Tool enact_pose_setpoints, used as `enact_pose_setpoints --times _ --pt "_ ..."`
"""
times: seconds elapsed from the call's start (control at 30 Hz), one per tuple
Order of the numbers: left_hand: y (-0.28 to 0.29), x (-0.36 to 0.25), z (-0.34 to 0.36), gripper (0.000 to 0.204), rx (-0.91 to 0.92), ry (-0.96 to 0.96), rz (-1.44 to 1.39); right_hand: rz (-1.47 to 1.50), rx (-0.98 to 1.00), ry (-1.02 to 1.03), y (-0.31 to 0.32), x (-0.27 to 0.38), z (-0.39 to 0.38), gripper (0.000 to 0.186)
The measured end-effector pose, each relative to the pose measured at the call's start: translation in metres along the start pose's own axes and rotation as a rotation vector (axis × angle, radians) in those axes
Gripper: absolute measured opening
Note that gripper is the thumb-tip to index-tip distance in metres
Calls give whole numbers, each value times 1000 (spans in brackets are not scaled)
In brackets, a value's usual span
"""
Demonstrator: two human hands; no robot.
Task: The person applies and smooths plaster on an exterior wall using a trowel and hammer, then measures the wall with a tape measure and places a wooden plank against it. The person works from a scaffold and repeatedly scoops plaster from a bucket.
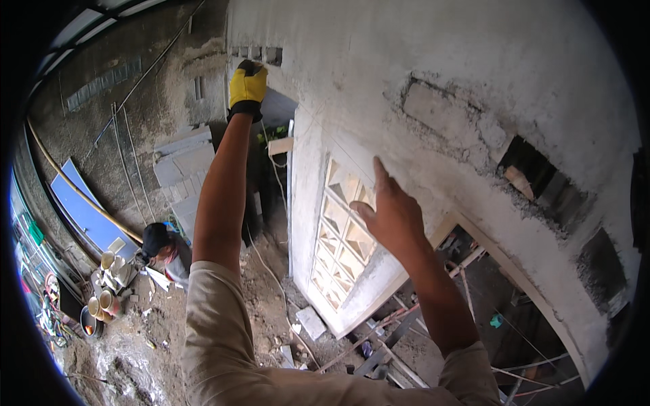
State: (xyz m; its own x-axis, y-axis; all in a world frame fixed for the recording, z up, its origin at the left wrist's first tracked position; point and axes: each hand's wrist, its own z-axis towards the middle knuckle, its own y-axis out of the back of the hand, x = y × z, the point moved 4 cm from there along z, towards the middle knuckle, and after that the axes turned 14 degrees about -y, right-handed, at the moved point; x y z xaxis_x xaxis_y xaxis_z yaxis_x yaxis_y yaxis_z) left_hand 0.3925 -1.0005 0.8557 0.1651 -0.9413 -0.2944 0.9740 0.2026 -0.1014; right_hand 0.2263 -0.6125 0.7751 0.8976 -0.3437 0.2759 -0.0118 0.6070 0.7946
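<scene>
My left hand (248, 86), in a yellow and black work glove, is raised at the far end of the grey plastered wall (352, 61). Its fingers are closed, just below a row of small square holes (256, 54); what they hold, if anything, is hidden. Bare and open, my right hand (394, 215) is at the wall face, index finger stretched out and thumb apart. A thin faint line (335, 142) runs along the wall between both hands; whether it is a string or a mark I cannot tell. Below the right hand is a white lattice window (344, 233).
Rough openings (538, 172) break the wall at the right, above an arched doorway (521, 284). Far below, rubble covers the ground (271, 325). At the lower left a person in a dark cap (159, 240) bends near several buckets (107, 302). A blue panel (88, 203) leans behind.
</scene>
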Motion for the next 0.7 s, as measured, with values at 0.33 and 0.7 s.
enact_pose_setpoints --times 0.33,0.7 --pt "-91 95 -21 23 -38 201 177 -272 -340 352 113 21 163 49" --pt "-296 94 -13 20 -319 419 -34 -1099 -631 380 261 -32 297 43"
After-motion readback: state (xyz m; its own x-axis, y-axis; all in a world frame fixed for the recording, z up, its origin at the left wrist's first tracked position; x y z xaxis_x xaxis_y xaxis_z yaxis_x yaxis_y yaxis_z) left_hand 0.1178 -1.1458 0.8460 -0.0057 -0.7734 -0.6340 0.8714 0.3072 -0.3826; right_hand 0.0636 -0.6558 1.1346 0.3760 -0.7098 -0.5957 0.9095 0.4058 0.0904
